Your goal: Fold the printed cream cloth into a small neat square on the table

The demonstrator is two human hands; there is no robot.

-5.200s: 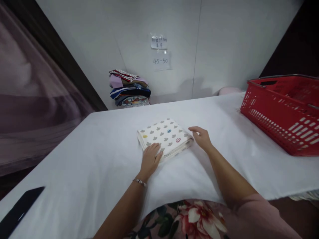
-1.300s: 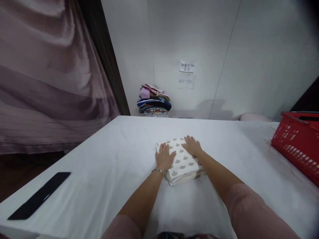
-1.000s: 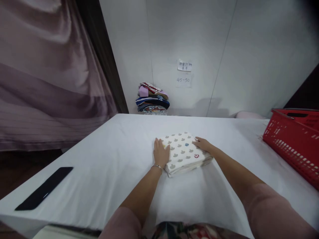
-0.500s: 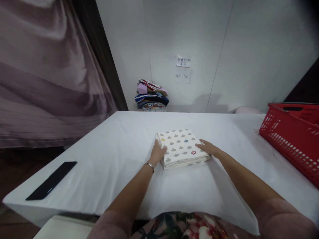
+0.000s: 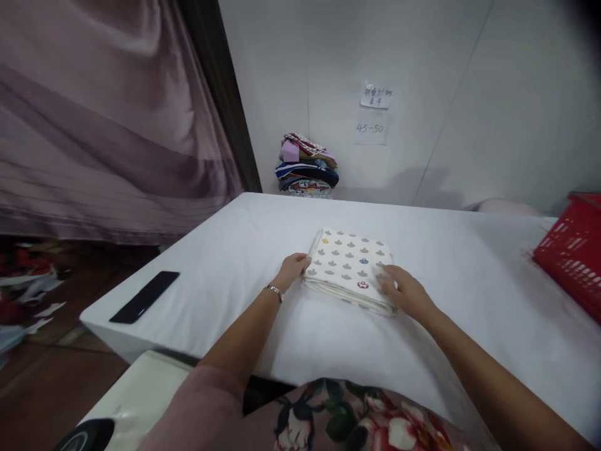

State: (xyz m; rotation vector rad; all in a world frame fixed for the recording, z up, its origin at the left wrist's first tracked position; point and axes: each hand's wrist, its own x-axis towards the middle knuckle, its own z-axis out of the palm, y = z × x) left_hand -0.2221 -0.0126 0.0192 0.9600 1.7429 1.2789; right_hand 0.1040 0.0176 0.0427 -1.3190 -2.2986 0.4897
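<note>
A folded white cloth point(image 5: 350, 266) printed with small grey shapes lies on the white-covered table point(image 5: 263, 232). My left hand point(image 5: 292, 269) rests against its left edge, fingers curled at the side of the fold. My right hand point(image 5: 404, 292) lies on its near right corner with the fingers stretched flat on top.
A stack of folded coloured clothes point(image 5: 306, 165) sits at the back by the wall. A red plastic basket point(image 5: 570, 250) stands at the right edge. A black phone point(image 5: 144, 296) lies near the table's left corner. A purple curtain point(image 5: 103, 119) hangs on the left.
The folded cloth has been turned and slid a little; my hands moved from its top to its left edge and near right corner. The camera has swung left.
</note>
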